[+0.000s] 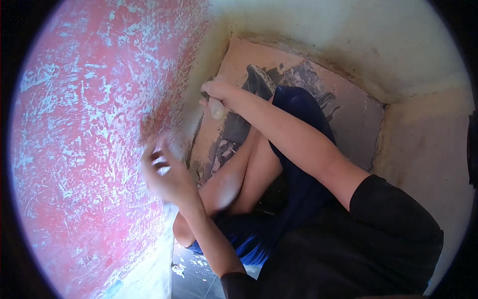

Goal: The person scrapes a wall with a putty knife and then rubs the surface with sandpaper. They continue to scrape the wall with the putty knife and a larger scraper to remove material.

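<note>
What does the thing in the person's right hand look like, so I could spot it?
Start at the patchy pink wall, then look across to the right hand. A pale, rounded piece pokes down from its grip. Unlike the dark, flaky patches on the floor, it looks smooth.

The single view looks steeply down from the wearer's head, close above lap and hands (195,139).

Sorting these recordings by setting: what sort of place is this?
Probably a small room's corner under renovation: the pink wall is patchy with pale marks, the floor is smeared and dirty, and the pale wall looks stained.
</note>
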Available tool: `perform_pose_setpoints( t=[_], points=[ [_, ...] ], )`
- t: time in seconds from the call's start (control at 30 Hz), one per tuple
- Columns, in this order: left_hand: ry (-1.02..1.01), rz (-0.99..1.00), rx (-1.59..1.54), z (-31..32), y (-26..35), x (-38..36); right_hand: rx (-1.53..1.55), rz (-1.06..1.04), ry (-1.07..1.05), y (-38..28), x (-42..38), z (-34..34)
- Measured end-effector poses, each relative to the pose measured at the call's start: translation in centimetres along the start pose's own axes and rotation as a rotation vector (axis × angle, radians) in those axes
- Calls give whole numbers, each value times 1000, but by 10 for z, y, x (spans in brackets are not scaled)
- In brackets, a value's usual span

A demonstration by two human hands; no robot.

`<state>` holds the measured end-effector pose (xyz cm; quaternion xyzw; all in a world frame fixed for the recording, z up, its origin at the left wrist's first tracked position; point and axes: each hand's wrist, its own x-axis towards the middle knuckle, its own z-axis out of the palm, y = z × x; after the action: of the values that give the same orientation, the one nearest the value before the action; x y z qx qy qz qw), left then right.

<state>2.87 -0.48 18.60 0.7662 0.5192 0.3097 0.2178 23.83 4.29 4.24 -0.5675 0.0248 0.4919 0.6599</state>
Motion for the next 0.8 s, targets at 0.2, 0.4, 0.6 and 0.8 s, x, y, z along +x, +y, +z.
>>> perform_pose_setpoints(
  t=[0.2, 0.4, 0.6, 0.8],
  points=[
    [834, 594, 494, -16, -78, 13, -82, 33, -228, -1, -21, -17],
    [965, 478, 637, -27, -96, 13, -19, 38, -203, -11, -32, -16],
    [944, 328, 645, -34, -114, 13, 42, -135, -93, -11, -25, -23],
    [927, 262, 612, -32, -113, 12, 157, -238, -20, -23, -22, -18]
  ],
)
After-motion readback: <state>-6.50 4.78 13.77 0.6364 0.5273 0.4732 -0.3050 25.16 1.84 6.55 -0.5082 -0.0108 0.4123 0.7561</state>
